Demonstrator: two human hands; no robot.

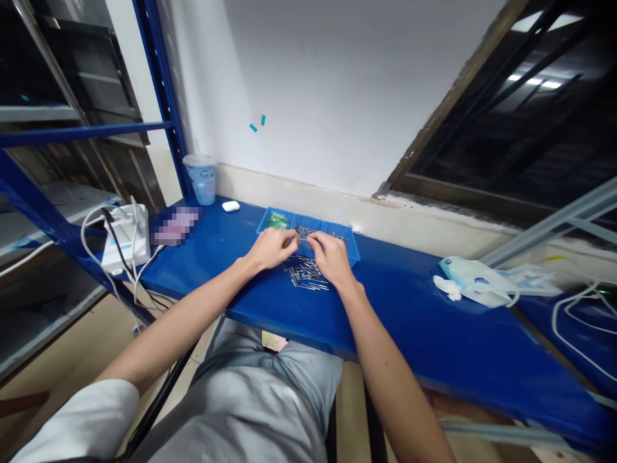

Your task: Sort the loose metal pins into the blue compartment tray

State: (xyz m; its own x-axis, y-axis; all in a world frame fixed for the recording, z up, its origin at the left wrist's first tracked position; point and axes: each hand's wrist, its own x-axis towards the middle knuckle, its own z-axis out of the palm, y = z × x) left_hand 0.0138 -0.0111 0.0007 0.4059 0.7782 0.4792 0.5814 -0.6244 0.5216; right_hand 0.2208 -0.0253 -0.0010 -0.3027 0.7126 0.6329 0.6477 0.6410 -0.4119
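My left hand (276,247) and my right hand (330,252) meet over the front of a blue compartment tray (355,251). Both are closed in a pinch, thumb to fingertips. A thin metal pin (303,239) spans the small gap between them, one end in each hand; its exact shape is too small to make out. Just below my fingers, a loose heap of metal pins (308,275) lies on the blue tabletop. Green items (277,221) fill the tray's left compartment. More thin metal pieces show in the middle and right compartments, partly hidden by my hands.
A lidded blue cup (201,181), a white earbud case (231,206) and a blurred-out flat object (176,226) stand left. Farther left is a white power strip (128,238) with cables. A wipes pack (479,281) and crumpled tissue (447,287) lie right, before the wall.
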